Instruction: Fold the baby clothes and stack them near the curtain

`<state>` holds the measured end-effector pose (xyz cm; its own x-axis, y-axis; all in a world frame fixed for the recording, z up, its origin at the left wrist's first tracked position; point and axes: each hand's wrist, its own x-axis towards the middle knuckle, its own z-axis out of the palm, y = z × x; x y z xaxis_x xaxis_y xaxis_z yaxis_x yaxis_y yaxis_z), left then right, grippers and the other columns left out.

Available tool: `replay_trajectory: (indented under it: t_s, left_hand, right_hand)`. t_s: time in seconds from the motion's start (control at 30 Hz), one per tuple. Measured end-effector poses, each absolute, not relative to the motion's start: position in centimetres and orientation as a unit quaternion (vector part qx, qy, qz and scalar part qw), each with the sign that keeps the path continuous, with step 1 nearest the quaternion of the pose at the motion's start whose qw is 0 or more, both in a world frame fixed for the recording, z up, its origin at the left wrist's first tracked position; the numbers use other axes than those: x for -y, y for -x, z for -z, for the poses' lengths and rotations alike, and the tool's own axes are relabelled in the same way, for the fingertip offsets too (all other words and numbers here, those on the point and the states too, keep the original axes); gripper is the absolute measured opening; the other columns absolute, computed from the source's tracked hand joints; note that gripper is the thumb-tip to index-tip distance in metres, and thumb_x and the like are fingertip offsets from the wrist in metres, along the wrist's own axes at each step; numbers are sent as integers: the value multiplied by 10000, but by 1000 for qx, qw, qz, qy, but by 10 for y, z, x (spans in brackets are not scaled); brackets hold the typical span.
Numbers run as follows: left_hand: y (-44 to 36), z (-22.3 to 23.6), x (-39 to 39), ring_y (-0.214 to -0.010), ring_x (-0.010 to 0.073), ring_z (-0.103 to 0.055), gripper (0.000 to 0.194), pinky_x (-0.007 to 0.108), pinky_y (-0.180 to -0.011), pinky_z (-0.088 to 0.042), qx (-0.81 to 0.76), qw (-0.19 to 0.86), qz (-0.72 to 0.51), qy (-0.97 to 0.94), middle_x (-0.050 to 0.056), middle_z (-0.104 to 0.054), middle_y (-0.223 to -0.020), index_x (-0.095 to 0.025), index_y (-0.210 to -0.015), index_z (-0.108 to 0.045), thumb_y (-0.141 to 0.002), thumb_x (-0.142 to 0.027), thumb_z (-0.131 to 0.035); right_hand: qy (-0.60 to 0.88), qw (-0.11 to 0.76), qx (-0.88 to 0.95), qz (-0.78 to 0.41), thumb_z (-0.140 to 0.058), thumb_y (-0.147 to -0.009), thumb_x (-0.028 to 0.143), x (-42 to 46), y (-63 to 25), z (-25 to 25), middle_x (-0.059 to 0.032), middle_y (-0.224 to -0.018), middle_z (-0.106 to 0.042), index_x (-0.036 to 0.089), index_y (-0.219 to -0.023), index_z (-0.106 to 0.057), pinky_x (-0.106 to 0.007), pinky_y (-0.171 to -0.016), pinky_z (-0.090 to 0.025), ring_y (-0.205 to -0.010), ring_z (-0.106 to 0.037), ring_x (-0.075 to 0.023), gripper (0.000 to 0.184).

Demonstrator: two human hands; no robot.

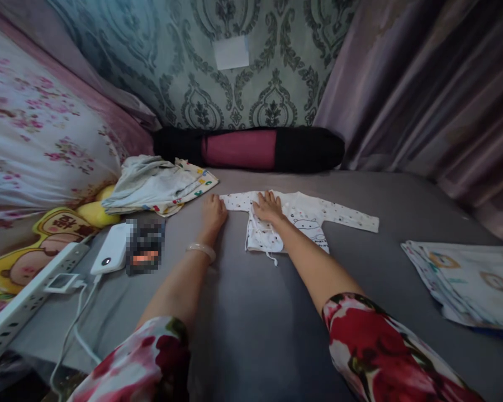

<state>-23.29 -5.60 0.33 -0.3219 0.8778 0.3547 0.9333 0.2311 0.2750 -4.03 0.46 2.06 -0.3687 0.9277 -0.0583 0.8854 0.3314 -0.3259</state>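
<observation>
A small white baby shirt (287,237) with a dotted print and a cartoon animal drawing lies spread on the grey sheet, sleeves out to both sides. A thin tie string hangs from its lower edge. My left hand (214,213), a pale bangle on its wrist, is closed on the cuff of the left-side sleeve. Across the upper chest of the shirt, near that sleeve's shoulder, my right hand (269,207) lies flat with its fingers spread. The cloth under the palm is hidden.
Rumpled cloths (151,181) lie at the back left. Nearer stand a power bank (114,248), a power strip (37,298) with cables, and a yellow cartoon cushion (20,257). Folded printed cloth (469,279) sits at right. A black and red bolster (243,149) lines the wall.
</observation>
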Motion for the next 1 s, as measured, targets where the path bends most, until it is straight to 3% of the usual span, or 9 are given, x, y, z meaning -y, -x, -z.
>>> replay_trajectory:
  t_s: [0.07,0.2,0.33,0.43,0.53,0.63,0.7,0.87,1.0]
  left_hand:
    - [232,-6,60,-1144,284,-547,310,406,-990,-409,769,74,251,583,178,-598,-1204,-127,-1115,-585,-943,-249,-357]
    - [227,-10,71,-1160,284,-536,291,421,-999,-391,768,73,291,565,161,-594,-1215,-157,-1122,-589,-936,-265,-393]
    - [202,-18,80,-1124,273,-556,285,423,-978,-399,767,30,313,560,135,-634,-1173,-170,-1130,-599,-904,-232,-437]
    - [163,-33,88,-990,216,-607,249,340,-902,-441,719,-51,344,601,104,-687,-1020,-159,-1039,-638,-887,-202,-446]
    - [119,-48,100,-847,174,-623,216,287,-811,-461,662,-155,370,633,68,-703,-905,-164,-955,-665,-869,-207,-472]
    - [84,-54,115,-781,161,-611,186,270,-749,-457,639,-228,359,640,48,-688,-820,-162,-884,-665,-858,-218,-489]
    - [70,-51,124,-772,160,-602,163,271,-739,-451,655,-242,351,624,42,-676,-813,-165,-885,-652,-849,-210,-500]
    - [66,-35,139,-782,158,-584,194,274,-742,-446,703,-246,360,561,28,-634,-836,-171,-967,-586,-781,-145,-538]
    - [73,-30,146,-779,151,-567,210,273,-734,-443,697,-263,383,546,7,-592,-828,-186,-924,-537,-720,-146,-569]
  right_hand:
    - [542,75,805,-230,-269,-1000,419,-10,31,-32,-121,-1605,-210,141,-1526,-279,-459,-1184,-141,-1482,-148,-245,595]
    - [508,231,794,-241,-403,-957,277,-7,-8,-50,-133,-1498,-429,110,-1429,-442,-317,-1133,-287,-1389,-372,-193,503]
    - [535,294,741,-280,-462,-907,204,17,-53,-49,-107,-1082,-706,128,-1105,-667,-297,-902,-486,-1000,-657,-194,295]
    - [551,266,707,-356,-489,-884,198,38,-71,-40,-56,-788,-704,147,-906,-677,-251,-631,-508,-614,-636,-139,197]
    - [539,199,704,-417,-503,-862,196,56,-75,-36,-19,-630,-642,153,-793,-647,-223,-481,-431,-425,-512,-100,166]
    - [498,147,757,-397,-556,-805,189,70,-74,-36,-4,-611,-626,156,-748,-642,-220,-511,-421,-479,-535,-113,109]
    - [474,128,794,-359,-617,-747,195,78,-74,-37,-12,-726,-668,153,-819,-663,-214,-596,-444,-626,-601,-137,95]
    - [472,90,836,-265,-706,-677,252,95,-75,-41,-103,-1131,-646,147,-1112,-619,-227,-794,-455,-990,-613,-203,456]
    - [497,68,834,-230,-674,-729,278,104,-74,-49,-127,-1108,-656,140,-1085,-615,-231,-759,-444,-966,-621,-212,386]
